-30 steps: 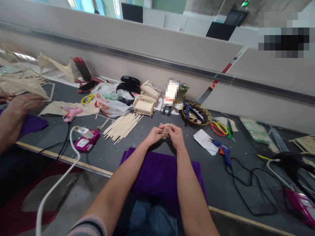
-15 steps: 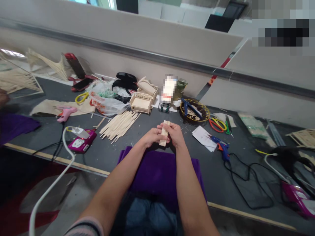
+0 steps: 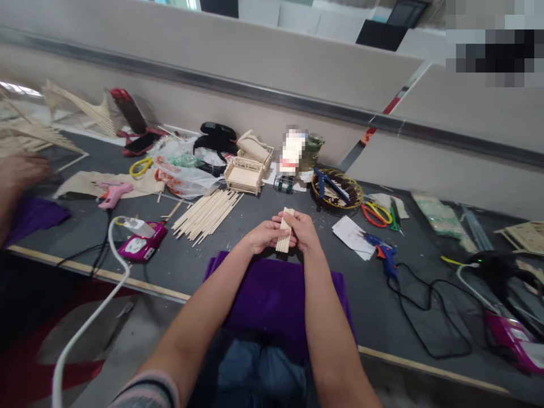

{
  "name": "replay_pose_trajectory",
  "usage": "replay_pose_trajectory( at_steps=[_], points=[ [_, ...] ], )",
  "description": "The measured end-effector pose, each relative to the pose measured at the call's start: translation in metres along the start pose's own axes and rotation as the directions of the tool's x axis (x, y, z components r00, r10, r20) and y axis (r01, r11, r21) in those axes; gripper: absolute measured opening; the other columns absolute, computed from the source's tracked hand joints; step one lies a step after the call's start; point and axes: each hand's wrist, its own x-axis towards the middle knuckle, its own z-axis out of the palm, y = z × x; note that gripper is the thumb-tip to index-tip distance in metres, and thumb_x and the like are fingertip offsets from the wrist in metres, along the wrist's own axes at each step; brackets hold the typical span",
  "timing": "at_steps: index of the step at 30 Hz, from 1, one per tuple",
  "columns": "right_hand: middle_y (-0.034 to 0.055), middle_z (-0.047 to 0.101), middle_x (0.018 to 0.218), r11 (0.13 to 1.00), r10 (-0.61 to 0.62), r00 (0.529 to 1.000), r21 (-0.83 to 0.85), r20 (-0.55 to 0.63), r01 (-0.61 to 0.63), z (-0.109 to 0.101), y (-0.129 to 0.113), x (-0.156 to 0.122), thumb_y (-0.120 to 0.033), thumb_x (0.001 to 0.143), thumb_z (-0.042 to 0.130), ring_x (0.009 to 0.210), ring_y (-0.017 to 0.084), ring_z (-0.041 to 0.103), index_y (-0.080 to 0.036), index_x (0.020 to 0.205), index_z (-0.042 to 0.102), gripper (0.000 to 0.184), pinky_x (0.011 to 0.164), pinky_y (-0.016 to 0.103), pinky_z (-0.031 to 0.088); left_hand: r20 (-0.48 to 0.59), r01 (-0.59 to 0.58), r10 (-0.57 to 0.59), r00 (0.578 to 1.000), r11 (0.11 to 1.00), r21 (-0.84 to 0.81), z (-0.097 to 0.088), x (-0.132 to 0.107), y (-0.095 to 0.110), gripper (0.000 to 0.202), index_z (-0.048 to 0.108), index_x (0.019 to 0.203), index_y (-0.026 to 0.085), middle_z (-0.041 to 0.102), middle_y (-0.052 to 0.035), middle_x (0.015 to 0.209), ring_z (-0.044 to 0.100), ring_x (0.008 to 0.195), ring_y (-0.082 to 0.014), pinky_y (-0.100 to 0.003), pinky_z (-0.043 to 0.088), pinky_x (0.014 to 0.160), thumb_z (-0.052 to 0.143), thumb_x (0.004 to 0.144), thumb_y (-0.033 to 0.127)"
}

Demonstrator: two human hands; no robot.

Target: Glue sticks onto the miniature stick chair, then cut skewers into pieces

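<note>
Between my hands is a small flat bundle of pale wooden sticks [image 3: 284, 229], held nearly upright just above the near part of the table. My left hand [image 3: 267, 236] grips its left side, thumb across the front. My right hand [image 3: 304, 229] closes on the upper right side, its thumb near the top. Fingers of both hands are partly hidden behind the sticks. A loose pile of longer wooden sticks [image 3: 207, 218] lies to the left. Below my wrists, a folded purple cloth [image 3: 272, 300] covers the table edge and my lap.
Small stick-built furniture [image 3: 244, 174], a woven basket [image 3: 357, 201] and a jar [image 3: 313, 148] stand at the back. A blue glue gun [image 3: 385, 252] with its cord is to the right. Left are a pink glue gun [image 3: 113, 194], a magenta power strip [image 3: 143, 242] and another person's hand [image 3: 28, 170].
My left thumb has shifted up slightly on the sticks, and the bundle stands a little straighter. At far left, the other person's hand has moved further into view.
</note>
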Motion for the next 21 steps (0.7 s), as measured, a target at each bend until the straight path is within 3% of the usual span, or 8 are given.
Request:
replay_pose_trajectory(
  at_steps=[7,11,15,21],
  points=[
    [0.0088,0.076,0.084,0.999,-0.029,0.999,-0.023,-0.025,0.028,0.005,0.001,0.000,-0.047,0.061,0.080,0.060,0.017,0.068,-0.017,0.080,0.068,0.037,0.055,0.028,0.054,-0.084,-0.083,0.082,0.993,0.996,-0.016,0.004,0.006,-0.009,0.044,0.071,0.077,0.008,0.074,-0.0119,0.073,0.070,0.064,-0.0193,-0.030,0.055,0.067,0.090,0.051,0.039],
    [0.0062,0.075,0.092,0.980,-0.185,0.982,-0.087,-0.039,0.181,0.001,0.000,0.002,-0.055,0.070,0.072,0.070,0.015,0.067,-0.021,0.086,0.069,0.038,0.060,0.025,0.052,-0.139,-0.155,0.140,0.980,0.982,-0.110,-0.001,0.004,-0.002,0.034,0.071,0.082,0.008,0.074,-0.0125,0.075,0.071,0.064,-0.0195,-0.030,0.056,0.066,0.087,0.060,0.029],
    [0.0033,0.073,0.083,0.964,-0.238,0.968,-0.141,-0.075,0.226,-0.006,-0.003,0.002,-0.054,0.071,0.071,0.078,0.015,0.066,-0.021,0.078,0.069,0.033,0.073,0.028,0.051,-0.293,-0.338,0.264,0.919,0.909,-0.243,-0.012,-0.001,0.013,0.020,0.069,0.085,0.010,0.075,-0.0114,0.080,0.072,0.069,-0.0186,-0.029,0.057,0.067,0.078,0.071,0.019],
    [0.0008,0.068,0.069,0.939,-0.187,0.981,-0.283,0.057,0.195,0.000,-0.001,-0.002,-0.050,0.067,0.074,0.066,0.014,0.058,-0.019,0.076,0.072,0.032,0.068,0.028,0.046,-0.423,-0.462,0.327,0.845,0.845,-0.268,-0.020,0.000,0.018,0.014,0.067,0.086,0.010,0.076,-0.0109,0.081,0.073,0.073,-0.0187,-0.031,0.058,0.076,0.073,0.075,0.015]
  ],
)
